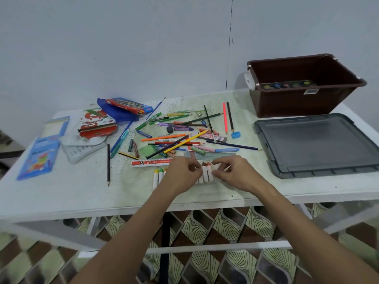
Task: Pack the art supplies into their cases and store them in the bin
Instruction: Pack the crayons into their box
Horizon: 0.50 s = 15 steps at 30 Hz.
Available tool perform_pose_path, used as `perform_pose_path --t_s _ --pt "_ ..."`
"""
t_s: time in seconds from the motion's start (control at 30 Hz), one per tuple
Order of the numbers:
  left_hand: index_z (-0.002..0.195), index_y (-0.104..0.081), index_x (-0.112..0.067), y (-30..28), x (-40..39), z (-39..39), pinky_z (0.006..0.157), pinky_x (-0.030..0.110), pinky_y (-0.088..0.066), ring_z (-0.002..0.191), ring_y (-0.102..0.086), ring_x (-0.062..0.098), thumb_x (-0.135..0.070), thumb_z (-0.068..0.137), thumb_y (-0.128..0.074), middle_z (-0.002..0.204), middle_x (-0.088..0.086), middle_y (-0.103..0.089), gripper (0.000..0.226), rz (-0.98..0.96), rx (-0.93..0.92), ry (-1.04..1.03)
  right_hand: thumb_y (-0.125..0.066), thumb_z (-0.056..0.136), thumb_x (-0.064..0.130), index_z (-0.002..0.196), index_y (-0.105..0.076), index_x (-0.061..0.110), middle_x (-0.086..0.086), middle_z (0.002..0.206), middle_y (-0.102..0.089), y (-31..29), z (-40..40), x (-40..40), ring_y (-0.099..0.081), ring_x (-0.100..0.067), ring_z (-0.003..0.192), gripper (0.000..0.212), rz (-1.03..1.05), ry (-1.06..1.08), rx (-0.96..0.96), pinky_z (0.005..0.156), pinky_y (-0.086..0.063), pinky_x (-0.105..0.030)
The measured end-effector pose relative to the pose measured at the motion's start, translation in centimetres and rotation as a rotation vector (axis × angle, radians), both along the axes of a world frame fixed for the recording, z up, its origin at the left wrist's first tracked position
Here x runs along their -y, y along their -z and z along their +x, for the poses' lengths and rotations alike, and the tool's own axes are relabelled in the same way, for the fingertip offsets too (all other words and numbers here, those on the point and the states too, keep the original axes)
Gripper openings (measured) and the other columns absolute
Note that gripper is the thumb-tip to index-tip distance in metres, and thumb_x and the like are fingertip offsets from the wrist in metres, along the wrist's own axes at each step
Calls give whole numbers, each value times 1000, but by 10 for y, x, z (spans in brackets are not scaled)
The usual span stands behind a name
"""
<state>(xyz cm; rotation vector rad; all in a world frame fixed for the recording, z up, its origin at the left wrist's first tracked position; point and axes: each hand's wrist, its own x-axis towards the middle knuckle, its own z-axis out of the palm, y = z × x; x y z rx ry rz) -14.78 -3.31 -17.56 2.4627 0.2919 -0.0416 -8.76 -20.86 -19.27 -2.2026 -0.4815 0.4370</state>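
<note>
Two blue booklets point(44, 146) lie near the table's point(61, 197) left edge. The left hand point(182, 174) and right hand point(231, 173) pinch crayons point(207, 171) in one row near the front edge. One bin point(303, 87) and one lid point(315, 144) sit right.

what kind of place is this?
Probably a home room, not a workshop: a small white table against a plain wall, patterned floor tiles beneath, and loose pencils and crayons beside a brown storage bin.
</note>
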Motion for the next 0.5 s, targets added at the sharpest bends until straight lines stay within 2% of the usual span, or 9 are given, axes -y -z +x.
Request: perform_pose_path --t_s 0.13,0.27,0.4,0.5 --pt "114 -69 -28 6 -6 0 70 24 -35 91 -52 13 -39 87 -66 103 1 -58 28 116 -15 146 -69 87 27 119 -66 25 5 81 -68 -2 1 -1 -60 -6 72 33 -31 -77 -1 67 -47 -19" --pt "113 -69 -35 12 -7 4 82 32 -39 106 -46 22 -47 86 -64 110 5 -51 29 235 -28 198 -69 86 30 118 -67 24 -1 84 -68 -2 2 -5 -64 -15 79 33 -106 -103 13 74 -51 -29" --pt "108 -70 -38 14 -6 5 89 42 -45 109 -47 24 -50 83 -65 111 3 -52 28 274 -34 158 -71 85 30 117 -68 25 -2 83 -69 -1 4 -2 -65 -18 82 33 -105 -92 -8 78 -53 -33" --pt "106 -69 -37 14 -4 5 90 44 -44 108 -46 23 -49 81 -68 109 3 -50 28 234 -29 138 -72 83 23 116 -68 23 -1 80 -70 0 3 -4 -66 -16 77 33 -89 -74 -5 75 -54 -30"
